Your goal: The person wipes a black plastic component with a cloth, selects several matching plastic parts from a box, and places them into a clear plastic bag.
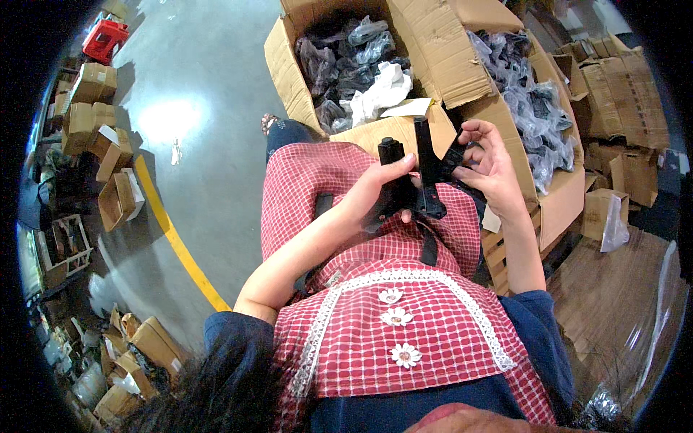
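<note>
Above my lap, my left hand (377,189) is closed around a black plastic part (427,173) with a long upright arm and a stubby knob. My right hand (489,167) is beside it, fingers curled and pinching a smaller black piece (455,157). Whether that piece joins the part in my left hand I cannot tell. Just beyond my hands stands an open cardboard box (292,86) filled with dark items in clear plastic bags (372,47). A crumpled white bag (382,94) lies on top of them.
To the right, a second open carton (559,206) holds more bagged parts (538,108). Stacked cardboard boxes (613,94) stand farther right. Left, a yellow line (173,234) crosses the grey floor (209,43), with small cartons (115,195) and a red crate (105,40) beyond it.
</note>
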{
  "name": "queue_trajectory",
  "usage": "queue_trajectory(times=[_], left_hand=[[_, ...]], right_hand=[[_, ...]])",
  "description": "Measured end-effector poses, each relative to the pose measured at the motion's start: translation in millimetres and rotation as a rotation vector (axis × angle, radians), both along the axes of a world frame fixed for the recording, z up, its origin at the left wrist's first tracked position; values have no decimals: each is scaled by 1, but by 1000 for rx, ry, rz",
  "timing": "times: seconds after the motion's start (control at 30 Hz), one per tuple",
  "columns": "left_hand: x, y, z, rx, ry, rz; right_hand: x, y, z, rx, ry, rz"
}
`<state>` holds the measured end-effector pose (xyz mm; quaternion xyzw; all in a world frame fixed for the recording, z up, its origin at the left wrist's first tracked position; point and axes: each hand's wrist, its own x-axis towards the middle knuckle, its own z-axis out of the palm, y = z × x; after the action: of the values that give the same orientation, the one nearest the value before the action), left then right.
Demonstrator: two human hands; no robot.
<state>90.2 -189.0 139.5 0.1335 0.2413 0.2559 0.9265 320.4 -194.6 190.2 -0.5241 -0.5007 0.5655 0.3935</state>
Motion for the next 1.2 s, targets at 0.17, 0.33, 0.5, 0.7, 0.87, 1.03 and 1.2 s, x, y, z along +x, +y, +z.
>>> queue_trajectory(times=[0.17,0.33,0.5,0.7,0.87,1.03,1.2], left_hand=[[2,3,-3,18,49,-46],[0,6,-7,-35,-61,-196],[0,2,-12,-21,50,-237],[0,-1,-8,164,136,-294],[-2,5,-18,-63,-83,-271],[-2,11,-24,-115,-65,-231],[4,13,-57,-97,-108,-407]], right_hand=[[-18,-12,13,109,-250,-23],[-22,-11,25,600,-604,271],[-30,-9,39,573,-903,401],[-23,6,36,769,-1103,480],[2,7,-4,284,-700,525],[-3,2,19,460,-873,437],[-30,-2,43,930,-954,784]])
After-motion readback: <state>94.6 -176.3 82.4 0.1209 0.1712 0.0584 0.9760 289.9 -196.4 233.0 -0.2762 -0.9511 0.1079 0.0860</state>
